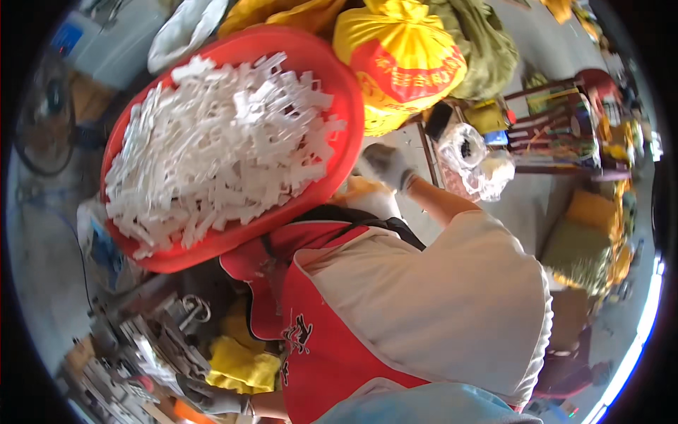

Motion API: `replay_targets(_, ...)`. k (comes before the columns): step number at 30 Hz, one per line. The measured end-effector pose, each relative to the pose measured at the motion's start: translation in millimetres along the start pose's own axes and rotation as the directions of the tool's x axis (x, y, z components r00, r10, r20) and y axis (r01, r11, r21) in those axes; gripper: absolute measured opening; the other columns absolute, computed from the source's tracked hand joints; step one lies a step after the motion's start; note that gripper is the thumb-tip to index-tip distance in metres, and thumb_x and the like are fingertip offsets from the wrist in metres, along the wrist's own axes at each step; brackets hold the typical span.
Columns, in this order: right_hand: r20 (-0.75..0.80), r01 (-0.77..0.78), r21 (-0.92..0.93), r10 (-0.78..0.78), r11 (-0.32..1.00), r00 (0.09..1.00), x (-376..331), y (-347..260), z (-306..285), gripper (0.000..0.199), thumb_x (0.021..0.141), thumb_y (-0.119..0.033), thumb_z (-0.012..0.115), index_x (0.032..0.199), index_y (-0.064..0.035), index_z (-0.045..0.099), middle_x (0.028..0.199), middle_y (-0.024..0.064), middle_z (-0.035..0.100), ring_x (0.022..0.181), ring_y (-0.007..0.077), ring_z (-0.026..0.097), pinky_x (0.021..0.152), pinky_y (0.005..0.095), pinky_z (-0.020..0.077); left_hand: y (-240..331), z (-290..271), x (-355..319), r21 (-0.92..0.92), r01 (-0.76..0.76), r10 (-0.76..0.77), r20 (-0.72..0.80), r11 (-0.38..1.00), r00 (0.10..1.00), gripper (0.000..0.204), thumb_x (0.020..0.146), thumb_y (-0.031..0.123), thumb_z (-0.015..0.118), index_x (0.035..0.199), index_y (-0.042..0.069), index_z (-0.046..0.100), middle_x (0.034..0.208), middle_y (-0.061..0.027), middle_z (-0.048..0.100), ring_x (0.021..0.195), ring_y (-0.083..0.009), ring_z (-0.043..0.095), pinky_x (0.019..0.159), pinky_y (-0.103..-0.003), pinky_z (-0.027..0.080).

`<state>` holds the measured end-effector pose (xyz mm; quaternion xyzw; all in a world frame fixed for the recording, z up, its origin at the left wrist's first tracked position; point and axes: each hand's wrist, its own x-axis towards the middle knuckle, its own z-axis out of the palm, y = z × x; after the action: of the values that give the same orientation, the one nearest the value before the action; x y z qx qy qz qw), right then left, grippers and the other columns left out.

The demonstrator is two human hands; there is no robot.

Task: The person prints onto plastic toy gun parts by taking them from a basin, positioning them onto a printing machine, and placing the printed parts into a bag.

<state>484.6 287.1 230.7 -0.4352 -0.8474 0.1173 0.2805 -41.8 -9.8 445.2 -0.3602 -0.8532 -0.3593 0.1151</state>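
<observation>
Brimming red basin (pixel 339 78), white plastic pieces (pixel 219 141) heaped; gloved right hand (pixel 387 166) grip state unclear.

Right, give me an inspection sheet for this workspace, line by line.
Surface: grey concrete floor, mostly covered.
Job's things: large red plastic basin heaped with small white plastic parts.
Clutter: yellow-and-red tied sack, clear plastic bags, yellow cloth, grey metal fixture.
Hands: right hand, grey-gloved, beside the basin's rim, grip unclear; left hand, gloved, low by the metal fixture, grip unclear.
Cables: nothing seen.
Surroundings: dark wooden rack with mixed items, olive bags.
</observation>
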Motion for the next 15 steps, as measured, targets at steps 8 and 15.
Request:
replay_targets(8,-0.352,-0.894,-0.096,0.826,0.437,0.441,-84,167,-25,0.036,0.084,-0.027,0.059,0.111,-0.0039,0.058,0.112,0.0261,0.058,0.103,0.0422,0.057,0.089,0.046,0.0472,61,58,3,-0.094,-0.154,0.169,0.182,0.984,0.969,0.03,0.097,0.017,0.051,0.112,-0.006,0.062,0.111,-0.0112,0.065,0.095,-0.0215,0.063,0.085,-0.034,0.051)
replay_targets(15,-0.274,-0.926,-0.16,0.916,-0.343,-0.292,-67,233,-13,0.103,0.073,-0.07,0.06,0.148,-0.01,0.022,0.134,0.0264,0.049,0.117,0.0356,0.056,0.096,0.0471,0.0439,66,60,-11,0.132,-0.189,0.147,0.275,0.973,0.95,0.036,0.101,0.027,0.046,0.111,-0.003,0.064,0.106,-0.0137,0.068,0.095,-0.0271,0.065,0.08,-0.037,0.053)
